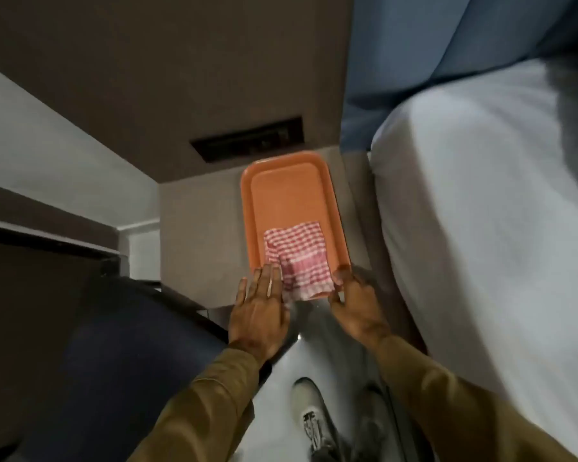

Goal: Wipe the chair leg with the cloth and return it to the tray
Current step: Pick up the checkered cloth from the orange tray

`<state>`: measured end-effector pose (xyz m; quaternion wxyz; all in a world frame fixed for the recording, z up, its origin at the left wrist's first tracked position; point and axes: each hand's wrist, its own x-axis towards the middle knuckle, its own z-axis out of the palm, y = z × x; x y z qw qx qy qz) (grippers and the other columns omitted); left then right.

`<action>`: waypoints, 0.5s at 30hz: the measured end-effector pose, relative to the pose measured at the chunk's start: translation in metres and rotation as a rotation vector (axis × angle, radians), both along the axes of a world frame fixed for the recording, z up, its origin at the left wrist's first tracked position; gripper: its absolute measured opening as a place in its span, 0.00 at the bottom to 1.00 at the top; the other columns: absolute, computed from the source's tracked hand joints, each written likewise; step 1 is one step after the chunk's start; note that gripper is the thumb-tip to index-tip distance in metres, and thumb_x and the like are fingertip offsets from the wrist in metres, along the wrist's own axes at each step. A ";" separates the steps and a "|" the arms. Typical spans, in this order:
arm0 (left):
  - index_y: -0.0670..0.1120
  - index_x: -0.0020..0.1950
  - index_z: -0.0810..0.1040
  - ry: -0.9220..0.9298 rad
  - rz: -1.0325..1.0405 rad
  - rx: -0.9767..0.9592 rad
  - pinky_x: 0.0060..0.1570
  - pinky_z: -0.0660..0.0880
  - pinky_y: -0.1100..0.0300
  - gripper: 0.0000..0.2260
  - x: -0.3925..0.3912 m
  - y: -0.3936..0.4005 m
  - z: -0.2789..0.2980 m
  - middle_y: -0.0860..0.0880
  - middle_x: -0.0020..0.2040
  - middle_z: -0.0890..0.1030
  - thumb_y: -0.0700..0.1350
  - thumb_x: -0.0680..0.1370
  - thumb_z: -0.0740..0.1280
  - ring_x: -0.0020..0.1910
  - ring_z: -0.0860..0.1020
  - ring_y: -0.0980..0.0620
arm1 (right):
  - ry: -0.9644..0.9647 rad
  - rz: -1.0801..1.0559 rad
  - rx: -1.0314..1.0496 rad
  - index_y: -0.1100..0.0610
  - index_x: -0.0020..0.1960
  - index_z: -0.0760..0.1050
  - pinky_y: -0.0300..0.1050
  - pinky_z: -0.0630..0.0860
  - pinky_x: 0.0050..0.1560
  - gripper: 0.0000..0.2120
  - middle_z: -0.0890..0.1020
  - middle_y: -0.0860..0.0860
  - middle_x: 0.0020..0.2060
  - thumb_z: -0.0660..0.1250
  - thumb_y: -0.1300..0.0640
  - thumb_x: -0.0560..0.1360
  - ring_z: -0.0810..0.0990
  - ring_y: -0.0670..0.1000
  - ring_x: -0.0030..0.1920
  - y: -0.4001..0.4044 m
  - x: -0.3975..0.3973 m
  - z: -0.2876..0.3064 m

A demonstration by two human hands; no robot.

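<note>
Below, orange tray (289, 168) on grey bedside surface (194, 245), checked cloth (296, 258) inside (overhanging), left hand (259, 310) spread flat, right hand (356, 310) pinching cloth

left hand (259, 311): flat, fingers spread | right hand (356, 306): fingers curled, grip unclear | both arms extended

The tray (289, 168) is orange; the cloth (297, 258) in it, red-and-white check. At seven o'clock, a dark blue chair (121, 355). At three, a white bed (481, 211). Sleeves (211, 408) olive-brown.
</note>
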<state>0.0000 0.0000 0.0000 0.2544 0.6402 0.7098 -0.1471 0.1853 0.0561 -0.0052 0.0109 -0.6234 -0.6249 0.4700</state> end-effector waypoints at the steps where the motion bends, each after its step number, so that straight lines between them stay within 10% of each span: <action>1: 0.46 0.89 0.37 0.004 -0.001 -0.015 0.88 0.39 0.47 0.35 0.000 0.001 -0.012 0.46 0.90 0.41 0.51 0.88 0.54 0.90 0.43 0.46 | 0.022 -0.034 0.019 0.54 0.73 0.69 0.60 0.77 0.66 0.21 0.78 0.58 0.67 0.65 0.58 0.81 0.80 0.64 0.63 0.006 -0.002 -0.015; 15: 0.49 0.89 0.39 -0.014 -0.067 -0.138 0.87 0.37 0.47 0.32 0.000 0.019 -0.076 0.46 0.90 0.39 0.57 0.90 0.48 0.90 0.39 0.45 | 0.165 -0.505 -0.170 0.57 0.68 0.73 0.60 0.76 0.68 0.18 0.79 0.57 0.66 0.68 0.53 0.80 0.79 0.62 0.66 0.066 -0.059 -0.074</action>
